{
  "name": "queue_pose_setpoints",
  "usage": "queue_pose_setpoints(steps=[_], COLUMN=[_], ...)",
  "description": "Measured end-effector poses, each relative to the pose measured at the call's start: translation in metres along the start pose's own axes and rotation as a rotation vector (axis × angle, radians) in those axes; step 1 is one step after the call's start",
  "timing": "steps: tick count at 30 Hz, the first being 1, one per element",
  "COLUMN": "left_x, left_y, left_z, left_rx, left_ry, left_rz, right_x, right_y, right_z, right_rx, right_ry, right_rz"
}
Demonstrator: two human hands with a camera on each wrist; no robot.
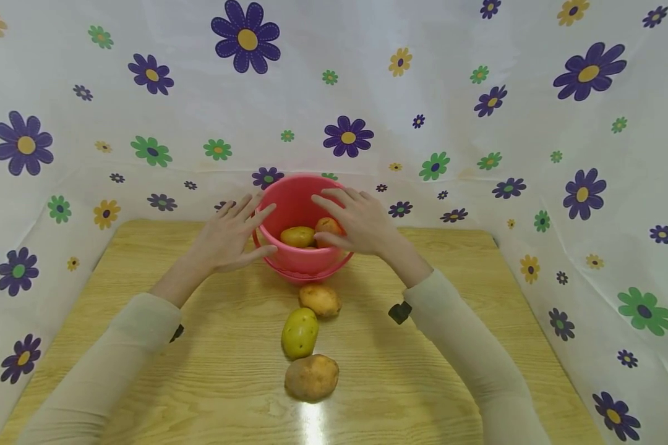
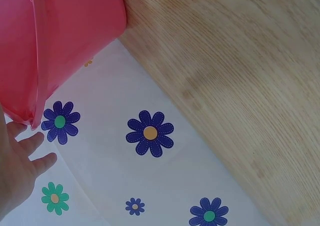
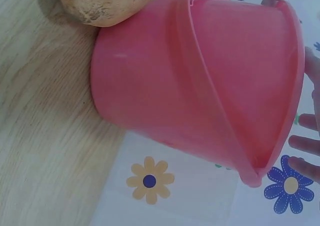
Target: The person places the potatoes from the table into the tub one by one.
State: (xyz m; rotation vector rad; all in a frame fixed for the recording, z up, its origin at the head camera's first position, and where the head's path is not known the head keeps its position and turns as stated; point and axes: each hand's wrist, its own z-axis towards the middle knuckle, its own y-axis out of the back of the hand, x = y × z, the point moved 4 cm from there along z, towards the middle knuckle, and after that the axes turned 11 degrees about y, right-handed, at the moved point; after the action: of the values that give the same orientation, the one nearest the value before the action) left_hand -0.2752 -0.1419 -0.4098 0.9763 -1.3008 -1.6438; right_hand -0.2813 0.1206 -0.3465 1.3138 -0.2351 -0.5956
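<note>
A pink bucket (image 1: 306,262) stands on the table with its handle lowered toward the near side. Inside it lie a yellow potato (image 1: 297,237) and a reddish-brown one (image 1: 327,227), with more partly hidden below. My left hand (image 1: 236,232) is at the bucket's left rim, fingers spread and holding nothing. Over the right side of the rim hovers my right hand (image 1: 359,222), its fingers spread too. In the right wrist view, fingertips show close beside the bucket's rim (image 3: 295,60).
In front of the bucket, a tan potato (image 1: 320,300), a yellow-green oval potato (image 1: 300,334) and a brown potato (image 1: 312,377) lie in a line toward me on the wooden table (image 1: 228,383). A flower-printed white sheet (image 1: 189,111) surrounds the table's back and sides.
</note>
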Motion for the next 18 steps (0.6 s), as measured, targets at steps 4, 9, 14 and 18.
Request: queue_pose_setpoints(steps=[4, 9, 14, 18], left_x=[-0.001, 0.000, 0.001, 0.001], left_y=[0.000, 0.000, 0.000, 0.000], left_z=[0.000, 0.000, 0.001, 0.001], left_rx=[0.002, 0.015, 0.016, 0.016], left_ry=[0.004, 0.008, 0.006, 0.003], left_rz=[-0.003, 0.003, 0.003, -0.003], right_x=[0.002, 0.004, 0.005, 0.004], right_y=[0.001, 0.000, -0.001, -0.004], right_z=[-0.010, -0.024, -0.034, -0.040], right_rx=[-0.035, -0.077, -0.112, -0.121], right_ry=[0.009, 0.014, 0.027, 0.026], right_rz=[-0.013, -0.032, -0.051, -0.060])
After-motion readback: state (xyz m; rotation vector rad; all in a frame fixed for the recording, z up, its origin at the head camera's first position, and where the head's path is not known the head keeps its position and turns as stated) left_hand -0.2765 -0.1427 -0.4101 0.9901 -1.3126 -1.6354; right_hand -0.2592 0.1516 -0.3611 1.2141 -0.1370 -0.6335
